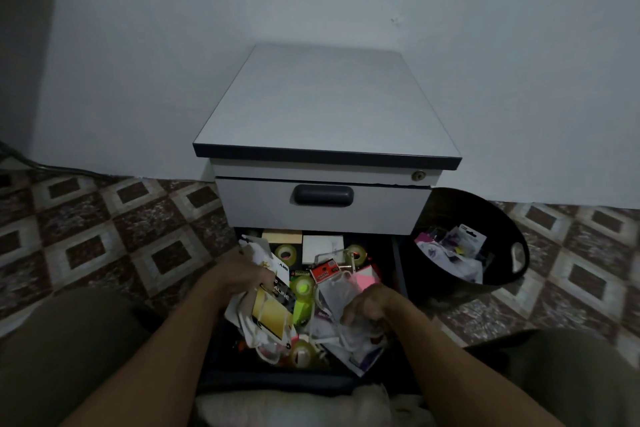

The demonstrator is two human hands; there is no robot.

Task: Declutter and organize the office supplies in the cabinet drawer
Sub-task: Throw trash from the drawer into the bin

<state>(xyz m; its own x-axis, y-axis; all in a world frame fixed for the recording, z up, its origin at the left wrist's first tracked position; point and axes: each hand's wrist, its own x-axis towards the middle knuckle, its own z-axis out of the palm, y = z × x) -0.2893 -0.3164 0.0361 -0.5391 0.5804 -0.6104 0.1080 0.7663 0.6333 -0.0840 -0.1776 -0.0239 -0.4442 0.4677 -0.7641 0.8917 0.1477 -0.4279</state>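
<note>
The lower drawer (pixel 396 274) of a grey cabinet (pixel 325 104) is pulled out and full of mixed supplies: tape rolls (pixel 285 251), a pink note pad (pixel 368 279), a red-labelled blister pack (pixel 325 270), and a green tape dispenser (pixel 302 302). My left hand (pixel 242 279) grips a bundle of torn packaging (pixel 268 315) with a gold and black card. My right hand (pixel 369 305) curls round crumpled clear plastic wrapping (pixel 349 333) at the drawer's right side.
A black bin (pixel 464 243) with discarded wrappers stands on the floor right of the cabinet. The upper drawer (pixel 322 204) is closed. My knees flank the drawer on the patterned tile floor (pixel 121 225). A white wall rises behind.
</note>
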